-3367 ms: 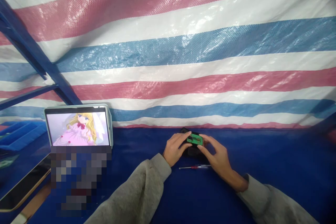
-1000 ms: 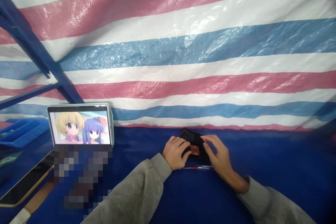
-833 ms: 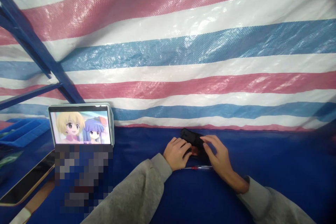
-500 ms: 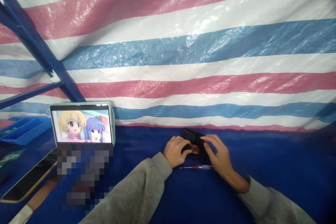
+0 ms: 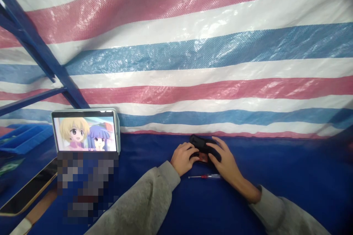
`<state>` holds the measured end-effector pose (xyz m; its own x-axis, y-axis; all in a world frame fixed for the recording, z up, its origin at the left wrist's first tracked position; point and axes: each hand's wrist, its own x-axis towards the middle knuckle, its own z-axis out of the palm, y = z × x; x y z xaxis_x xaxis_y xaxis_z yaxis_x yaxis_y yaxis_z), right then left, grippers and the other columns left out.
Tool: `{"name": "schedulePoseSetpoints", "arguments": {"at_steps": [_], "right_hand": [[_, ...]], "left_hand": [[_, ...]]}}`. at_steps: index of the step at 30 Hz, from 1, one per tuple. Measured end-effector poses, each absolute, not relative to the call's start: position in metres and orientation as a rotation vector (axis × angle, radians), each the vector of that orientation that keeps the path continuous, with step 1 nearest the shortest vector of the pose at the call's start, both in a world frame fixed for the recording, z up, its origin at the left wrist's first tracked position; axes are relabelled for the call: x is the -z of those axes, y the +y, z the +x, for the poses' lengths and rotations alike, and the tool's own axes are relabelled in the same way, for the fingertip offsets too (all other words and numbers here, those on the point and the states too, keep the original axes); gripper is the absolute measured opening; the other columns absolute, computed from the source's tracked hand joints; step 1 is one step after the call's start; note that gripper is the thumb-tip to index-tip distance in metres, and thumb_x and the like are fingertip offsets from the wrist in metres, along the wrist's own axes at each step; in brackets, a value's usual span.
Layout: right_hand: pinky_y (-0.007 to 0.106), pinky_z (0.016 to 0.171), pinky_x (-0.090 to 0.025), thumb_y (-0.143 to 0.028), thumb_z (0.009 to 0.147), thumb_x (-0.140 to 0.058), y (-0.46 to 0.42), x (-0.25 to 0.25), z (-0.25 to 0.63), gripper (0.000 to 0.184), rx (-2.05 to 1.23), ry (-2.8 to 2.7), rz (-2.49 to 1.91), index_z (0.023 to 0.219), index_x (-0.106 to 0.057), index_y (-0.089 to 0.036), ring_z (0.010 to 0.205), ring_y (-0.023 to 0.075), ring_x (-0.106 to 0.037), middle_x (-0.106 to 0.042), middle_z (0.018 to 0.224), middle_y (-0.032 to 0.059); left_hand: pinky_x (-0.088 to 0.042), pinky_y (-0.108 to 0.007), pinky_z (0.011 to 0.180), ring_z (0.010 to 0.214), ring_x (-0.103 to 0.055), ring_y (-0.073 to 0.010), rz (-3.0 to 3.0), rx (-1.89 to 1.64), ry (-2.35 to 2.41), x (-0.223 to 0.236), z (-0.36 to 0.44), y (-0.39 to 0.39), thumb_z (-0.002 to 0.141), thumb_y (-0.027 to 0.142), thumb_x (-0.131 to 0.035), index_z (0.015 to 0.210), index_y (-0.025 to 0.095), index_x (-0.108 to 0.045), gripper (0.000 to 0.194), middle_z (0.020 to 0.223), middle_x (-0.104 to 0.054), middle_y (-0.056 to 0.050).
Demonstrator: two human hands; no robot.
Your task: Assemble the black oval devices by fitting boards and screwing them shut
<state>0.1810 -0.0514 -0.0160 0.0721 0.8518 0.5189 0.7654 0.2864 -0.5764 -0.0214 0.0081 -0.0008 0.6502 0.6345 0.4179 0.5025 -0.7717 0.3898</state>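
A small black plastic housing [image 5: 199,142] rests on the blue tabletop in front of me, with a copper-coloured part [image 5: 203,157] showing in its opening. My left hand [image 5: 184,158] grips its left end, fingers curled and thumb on the near edge. Over its right end lies my right hand [image 5: 224,158], thumb and fingers closed around the black plastic. Fingers hide much of the housing, so its exact kind is unclear. Just nearer to me is a thin screwdriver [image 5: 204,176] with a red collar and a clear handle, lying beside my right hand and apart from the housing.
A tablet [image 5: 85,132] in a pale case stands at left, playing a cartoon. Left of it are a phone [image 5: 27,189], a person's forearm [image 5: 44,205] and blue trays [image 5: 27,137]. Striped sheeting [image 5: 193,95] hangs behind, and a blue metal frame [image 5: 41,51] rises at left.
My right hand has shifted slightly left and further over the black housing, its fingers now across the top. My left hand stays at the left end, and the screwdriver lies still.
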Motion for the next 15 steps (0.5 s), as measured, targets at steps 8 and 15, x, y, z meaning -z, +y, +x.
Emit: {"name": "schedulePoseSetpoints", "arguments": {"at_steps": [8, 15], "right_hand": [[0.042, 0.092, -0.046, -0.025, 0.088, -0.048, -0.041, 0.013, 0.195, 0.016, -0.127, -1.744, -1.467, 0.089, -0.064, -0.022, 0.101, 0.0228, -0.059, -0.064, 0.105, 0.0072], [0.039, 0.087, -0.046, -0.033, 0.09, -0.052, -0.04, -0.015, 0.204, 0.015, -0.079, -1.831, -1.373, 0.087, -0.064, -0.024, 0.093, 0.0224, -0.059, -0.066, 0.093, 0.0056]], "left_hand": [[-0.045, -0.035, 0.083, 0.096, -0.06, -0.0207, 2.609, -0.745, 0.956, 0.005, -0.021, 0.014, 0.087, 0.036, -0.066, 0.111, 0.024, -0.067, 0.027, 0.107, -0.066, -0.004], [-0.047, -0.036, 0.086, 0.098, -0.061, -0.0213, 2.522, -0.756, 0.93, 0.004, -0.021, 0.016, 0.082, 0.037, -0.07, 0.109, 0.024, -0.068, 0.03, 0.105, -0.067, -0.004]]}}
